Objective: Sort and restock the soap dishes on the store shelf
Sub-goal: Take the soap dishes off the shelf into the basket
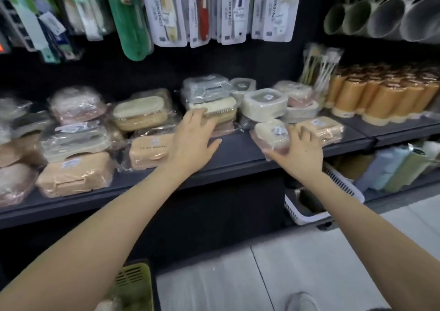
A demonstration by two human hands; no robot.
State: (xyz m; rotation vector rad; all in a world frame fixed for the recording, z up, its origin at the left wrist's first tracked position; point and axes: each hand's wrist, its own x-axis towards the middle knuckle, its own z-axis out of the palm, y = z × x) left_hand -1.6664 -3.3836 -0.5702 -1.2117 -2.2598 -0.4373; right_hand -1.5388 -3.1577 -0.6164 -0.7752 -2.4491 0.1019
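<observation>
Several soap dishes in clear plastic wrap lie in stacks along the dark shelf (240,151). My right hand (297,151) grips a wrapped cream and pink soap dish (270,134) at the shelf's front edge, thumb under it and fingers curled over its far side. My left hand (194,136) reaches over the shelf with fingers spread, its fingertips touching the wrapped cream dish (214,109) at the bottom of a stack of grey ones (206,89). Peach dishes (73,176) lie at the left, and a peach one (321,126) lies just right of my right hand.
Carded items (166,12) hang above the shelf. Orange cups (381,96) stand at the right, mugs (385,15) above them. A white basket (316,213) sits on the floor below my right arm, a green basket (133,284) at the bottom left.
</observation>
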